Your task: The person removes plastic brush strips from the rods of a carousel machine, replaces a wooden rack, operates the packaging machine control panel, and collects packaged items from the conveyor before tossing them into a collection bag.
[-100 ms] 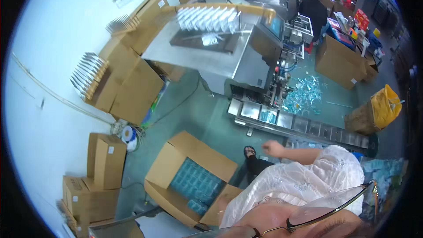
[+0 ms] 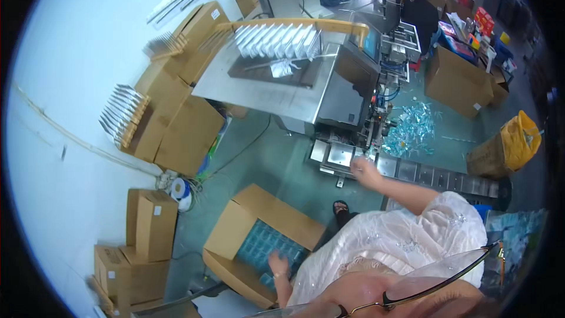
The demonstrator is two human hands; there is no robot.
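Blue packs (image 2: 259, 241) are already lying in rows inside the wide-open box (image 2: 231, 229), the left grip (image 2: 279, 264) is hanging over them, loosely spread and seemingly empty, and the right grip (image 2: 366, 173) is curling by the belt (image 2: 415, 172) beyond the box, maybe holding something, I can't tell.

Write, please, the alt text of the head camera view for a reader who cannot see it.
A person's left hand is at an open cardboard box of bluish packs, and the right hand is at a metal conveyor beside a machine. Shiny blue scraps lie behind the conveyor; cartons stand by the white wall at left.
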